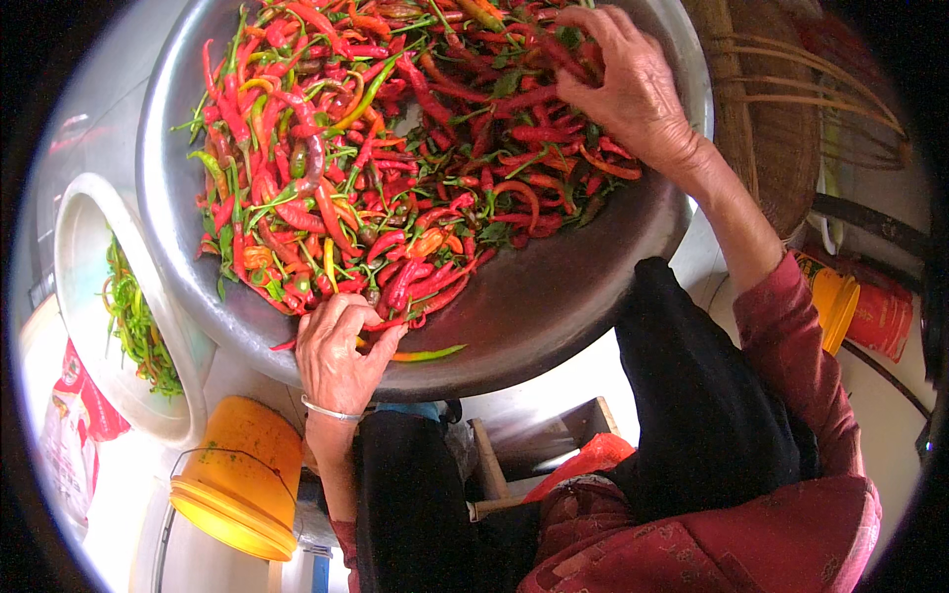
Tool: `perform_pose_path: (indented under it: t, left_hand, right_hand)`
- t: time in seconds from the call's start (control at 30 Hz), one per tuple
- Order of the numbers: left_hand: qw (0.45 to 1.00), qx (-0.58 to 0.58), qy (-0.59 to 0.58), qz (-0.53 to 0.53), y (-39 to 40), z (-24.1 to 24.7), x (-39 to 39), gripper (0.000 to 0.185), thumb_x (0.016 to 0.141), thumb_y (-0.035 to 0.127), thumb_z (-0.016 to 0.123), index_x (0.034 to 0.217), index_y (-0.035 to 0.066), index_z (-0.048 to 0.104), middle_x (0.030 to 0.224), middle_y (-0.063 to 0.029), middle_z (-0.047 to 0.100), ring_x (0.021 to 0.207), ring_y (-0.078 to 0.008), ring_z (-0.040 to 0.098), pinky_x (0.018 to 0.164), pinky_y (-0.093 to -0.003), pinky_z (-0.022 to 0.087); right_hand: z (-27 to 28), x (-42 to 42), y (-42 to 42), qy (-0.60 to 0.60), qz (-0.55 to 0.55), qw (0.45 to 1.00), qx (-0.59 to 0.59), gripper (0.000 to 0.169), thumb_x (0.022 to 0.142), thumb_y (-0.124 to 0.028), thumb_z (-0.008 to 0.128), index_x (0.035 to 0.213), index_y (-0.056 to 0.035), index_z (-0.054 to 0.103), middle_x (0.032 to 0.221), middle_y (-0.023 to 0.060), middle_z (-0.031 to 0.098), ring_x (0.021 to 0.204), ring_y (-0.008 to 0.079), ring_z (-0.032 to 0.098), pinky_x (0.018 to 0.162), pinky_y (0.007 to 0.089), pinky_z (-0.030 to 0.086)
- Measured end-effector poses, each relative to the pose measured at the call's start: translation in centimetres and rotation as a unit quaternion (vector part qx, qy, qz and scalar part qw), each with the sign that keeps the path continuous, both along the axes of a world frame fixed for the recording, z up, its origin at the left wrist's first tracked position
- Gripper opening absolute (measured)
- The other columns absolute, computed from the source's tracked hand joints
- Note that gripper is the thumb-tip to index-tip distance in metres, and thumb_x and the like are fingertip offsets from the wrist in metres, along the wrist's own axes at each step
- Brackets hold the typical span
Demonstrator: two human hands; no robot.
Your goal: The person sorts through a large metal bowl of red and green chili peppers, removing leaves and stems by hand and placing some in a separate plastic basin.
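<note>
A heap of mostly red chili peppers [319, 185], with some green and orange ones and stems and leaves among them, fills much of a wide metal basin [563, 296]. At the basin's near rim, my left hand [337, 348] curls its fingers, thumb and forefinger meeting at a red chili [387, 323]. A yellow-green chili [430, 355] sticks out beneath that thumb. My right hand [630, 89] is over the far right of the heap, fingers bent around dark red chilies [560, 55]; blur hides whether it grips them.
Left of the basin stands a pale plastic tub [196, 370] holding green chilies [137, 319]. Nearer me is a yellow bucket [245, 459] with a wire handle. A woven basket [778, 126] and another yellow bucket [834, 296] are at the right. A wooden frame [489, 459] lies between my knees.
</note>
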State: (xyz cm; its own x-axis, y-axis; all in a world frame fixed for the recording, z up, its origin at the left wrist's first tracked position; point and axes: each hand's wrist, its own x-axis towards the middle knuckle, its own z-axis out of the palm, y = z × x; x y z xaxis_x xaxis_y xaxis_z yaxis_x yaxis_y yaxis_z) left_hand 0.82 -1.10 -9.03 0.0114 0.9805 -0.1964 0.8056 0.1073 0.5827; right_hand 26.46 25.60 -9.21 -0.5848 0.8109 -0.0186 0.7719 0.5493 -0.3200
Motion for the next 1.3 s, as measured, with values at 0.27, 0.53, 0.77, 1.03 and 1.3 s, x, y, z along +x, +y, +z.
perform_pose_path:
  t: [0.27, 0.53, 0.77, 1.03, 1.3]
  left_hand:
    - [0.994, 0.061, -0.026, 0.085, -1.1, 0.2, -0.2, 0.023, 0.073, 0.005, 0.076, 0.084, 0.002, 0.056, 0.084, -0.0095, 0.059, 0.063, -0.0208, 0.052, 0.065, -0.0342, 0.045]
    - [0.977, 0.044, -0.106, 0.182, -1.9, -0.2, -0.4, 0.011, 0.092, 0.005, 0.047, 0.095, -0.002, 0.055, 0.087, -0.0151, 0.061, 0.079, -0.0310, 0.059, 0.074, -0.0391, 0.047]
    - [0.968, 0.041, -0.112, 0.220, -1.9, -0.2, -0.2, 0.012, 0.092, 0.005, 0.047, 0.094, -0.003, 0.056, 0.086, -0.0156, 0.062, 0.078, -0.0299, 0.060, 0.072, -0.0383, 0.047]
    - [0.963, 0.072, -0.125, 0.227, -1.9, -0.1, -0.2, 0.010, 0.092, 0.002, 0.048, 0.094, -0.004, 0.055, 0.085, -0.0157, 0.062, 0.077, -0.0287, 0.061, 0.072, -0.0371, 0.048]
    - [0.971, 0.073, -0.104, 0.200, -2.0, -0.4, -0.4, 0.009, 0.091, 0.002, 0.050, 0.097, -0.004, 0.054, 0.086, -0.0160, 0.062, 0.079, -0.0295, 0.061, 0.072, -0.0375, 0.049]
  right_hand:
    - [0.6, -4.1, -3.1, 0.117, 0.267, 0.944, 0.153, 0.025, 0.073, -0.010, 0.069, 0.096, -0.0073, 0.061, 0.085, 0.0084, 0.059, 0.085, 0.0301, 0.059, 0.079, 0.0417, 0.047]
    - [-6.8, -10.9, -8.8, -0.072, 0.359, 0.919, -0.147, 0.088, 0.069, -0.058, 0.071, 0.134, -0.0058, 0.043, 0.126, 0.0145, 0.052, 0.117, 0.0339, 0.050, 0.098, 0.0495, 0.037]
    - [-5.4, -11.7, -9.7, -0.123, 0.319, 0.855, -0.391, 0.105, 0.058, -0.071, 0.071, 0.136, -0.0076, 0.042, 0.131, 0.0160, 0.049, 0.123, 0.0341, 0.046, 0.097, 0.0532, 0.037]
    - [-5.7, -11.3, -11.5, -0.125, 0.329, 0.857, -0.378, 0.115, 0.050, -0.059, 0.081, 0.137, -0.0003, 0.034, 0.130, 0.0196, 0.049, 0.120, 0.0377, 0.048, 0.099, 0.0553, 0.036]
    - [-6.0, -10.7, -10.9, -0.127, 0.311, 0.774, -0.536, 0.059, 0.055, -0.039, 0.078, 0.094, 0.0024, 0.062, 0.090, 0.0150, 0.068, 0.083, 0.0274, 0.064, 0.071, 0.0389, 0.051]
